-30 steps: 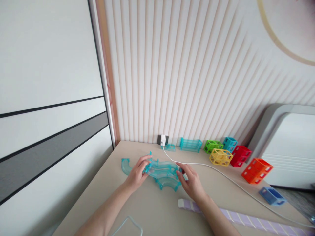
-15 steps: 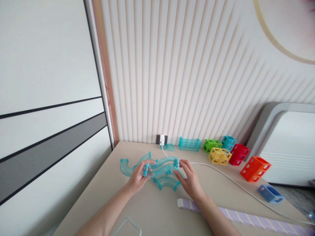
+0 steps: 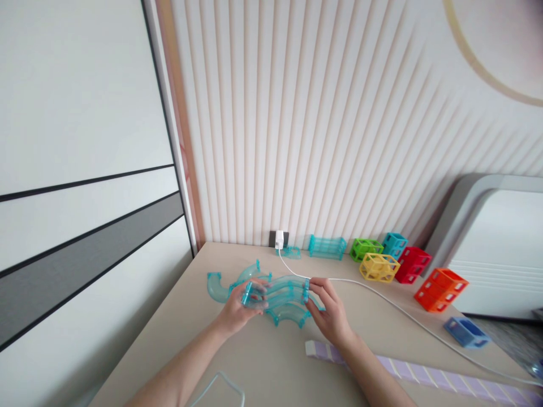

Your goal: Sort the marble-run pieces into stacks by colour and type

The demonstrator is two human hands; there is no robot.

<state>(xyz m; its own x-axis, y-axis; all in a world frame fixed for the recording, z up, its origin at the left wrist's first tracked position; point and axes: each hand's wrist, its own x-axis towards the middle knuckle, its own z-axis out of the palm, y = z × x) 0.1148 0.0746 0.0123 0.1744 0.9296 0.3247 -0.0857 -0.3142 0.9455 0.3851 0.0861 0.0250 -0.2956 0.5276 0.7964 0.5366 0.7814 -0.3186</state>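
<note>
Several wavy, see-through teal toy track pieces (image 3: 284, 291) are held together as a stack over the table. Their left ends are wrapped by the fingers of my left hand (image 3: 237, 305). At the right end, the thumb and fingers of my right hand (image 3: 328, 308) pinch the square connectors. Just below the stack lies a curved teal track piece (image 3: 289, 313), partly covered by it. Behind my left hand, more curved teal track (image 3: 216, 288) rests on the table. How many pieces are in the stack is hard to make out.
A white charger (image 3: 279, 239) sits in a wall socket, its cable (image 3: 390, 302) running right across the table. A ribbed teal piece (image 3: 327, 247) and colored block frames (image 3: 379, 267) line the wall. A lilac striped strip (image 3: 424, 377) passes beneath my right forearm.
The stack has shifted slightly down and left, and its pieces now line up more evenly at the right end. My right hand has closed further onto that end.
</note>
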